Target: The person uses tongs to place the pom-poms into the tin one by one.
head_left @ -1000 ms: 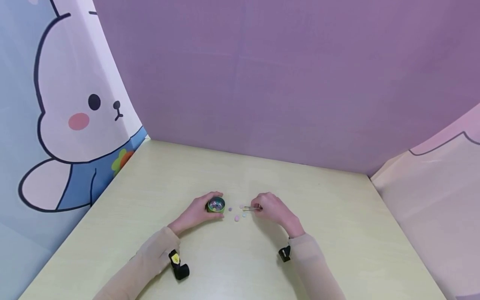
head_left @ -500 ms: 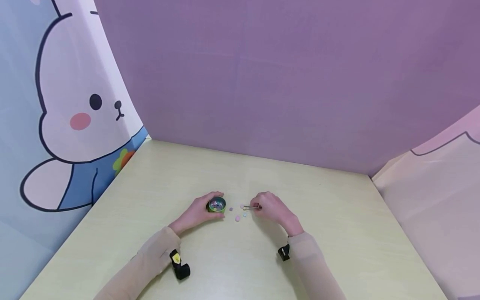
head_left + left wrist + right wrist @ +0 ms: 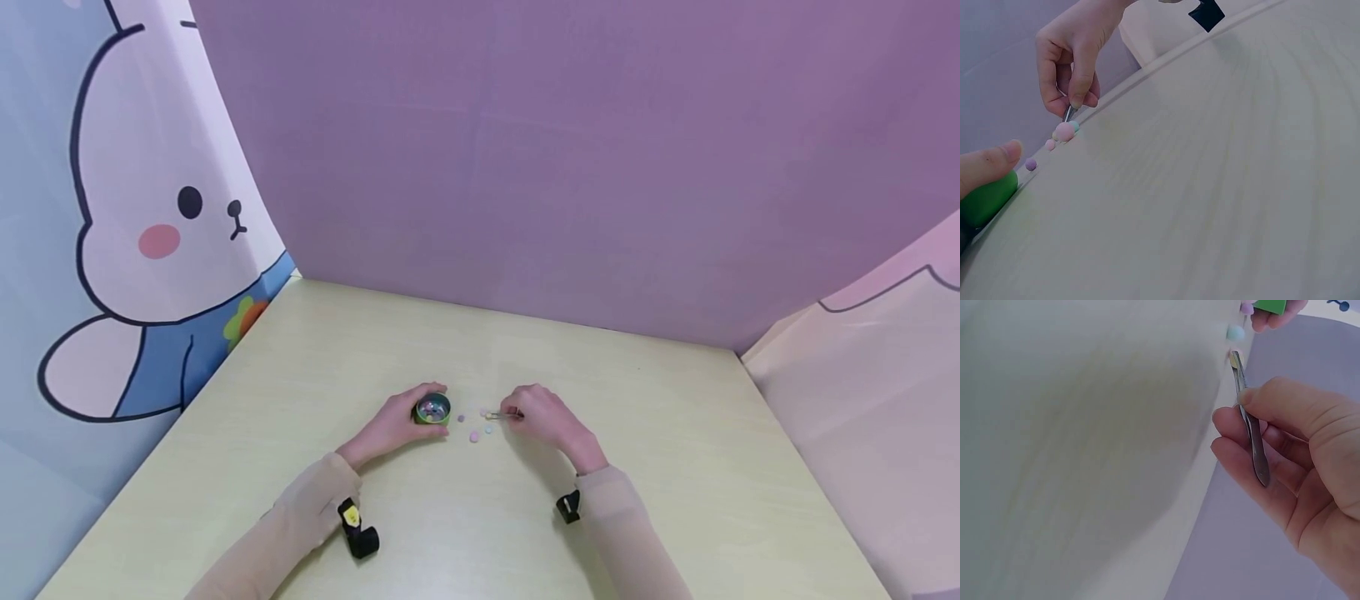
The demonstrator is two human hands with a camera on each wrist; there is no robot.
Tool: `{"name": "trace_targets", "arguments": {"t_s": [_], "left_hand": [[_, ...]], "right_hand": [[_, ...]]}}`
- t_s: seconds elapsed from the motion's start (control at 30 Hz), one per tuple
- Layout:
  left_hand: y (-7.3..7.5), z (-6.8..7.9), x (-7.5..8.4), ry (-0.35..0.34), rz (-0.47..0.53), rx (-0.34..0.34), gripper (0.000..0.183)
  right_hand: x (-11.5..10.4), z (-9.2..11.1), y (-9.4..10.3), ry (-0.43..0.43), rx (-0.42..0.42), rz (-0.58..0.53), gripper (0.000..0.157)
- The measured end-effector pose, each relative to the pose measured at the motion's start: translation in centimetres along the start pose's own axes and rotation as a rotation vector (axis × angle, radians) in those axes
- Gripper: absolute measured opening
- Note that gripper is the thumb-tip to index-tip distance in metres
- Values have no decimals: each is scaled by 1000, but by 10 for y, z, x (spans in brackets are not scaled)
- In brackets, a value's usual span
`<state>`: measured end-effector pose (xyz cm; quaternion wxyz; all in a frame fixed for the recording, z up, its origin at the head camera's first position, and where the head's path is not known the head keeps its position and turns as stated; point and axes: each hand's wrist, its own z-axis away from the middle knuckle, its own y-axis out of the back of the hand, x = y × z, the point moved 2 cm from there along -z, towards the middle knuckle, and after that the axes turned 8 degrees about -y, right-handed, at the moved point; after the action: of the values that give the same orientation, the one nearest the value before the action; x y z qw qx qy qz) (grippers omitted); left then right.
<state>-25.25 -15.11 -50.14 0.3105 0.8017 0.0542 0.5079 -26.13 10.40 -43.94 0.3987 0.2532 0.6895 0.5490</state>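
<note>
My left hand [image 3: 399, 423] grips a small round green container [image 3: 433, 398] with several coloured balls inside; thumb and fingers curve round its sides. My right hand [image 3: 546, 417] pinches metal tweezers [image 3: 1254, 440] between thumb and fingers. At the tweezers' tips sits a small yellowish ball [image 3: 1234, 361], low over the table or touching it; I cannot tell which. Between the two hands lie a purple ball [image 3: 461, 418], a larger pink ball [image 3: 474, 437], a mint ball [image 3: 489, 430] and a small pale pink ball [image 3: 483, 412].
A pale wooden table [image 3: 465, 517] lies beneath both arms. Behind it hangs a purple cloth [image 3: 525, 167], with a cartoon-printed cloth [image 3: 142, 333] on the left and a pale one [image 3: 885, 392] on the right. Black camera mounts [image 3: 360, 533] sit at the wrists.
</note>
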Motion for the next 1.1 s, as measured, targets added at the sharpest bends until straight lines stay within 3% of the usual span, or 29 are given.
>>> {"name": "trace_targets", "arguments": {"t_s": [0.5, 0.87, 1.1], "left_hand": [[-2, -1, 3, 7, -5, -2, 74], [-2, -1, 3, -8, 12, 8, 72], [-3, -2, 3, -12, 12, 8, 73]], "right_hand": [[-4, 0, 14, 40, 50, 4, 19], [-16, -3, 20, 120, 85, -3, 18], [-23, -8, 18, 106, 82, 17, 19]]}}
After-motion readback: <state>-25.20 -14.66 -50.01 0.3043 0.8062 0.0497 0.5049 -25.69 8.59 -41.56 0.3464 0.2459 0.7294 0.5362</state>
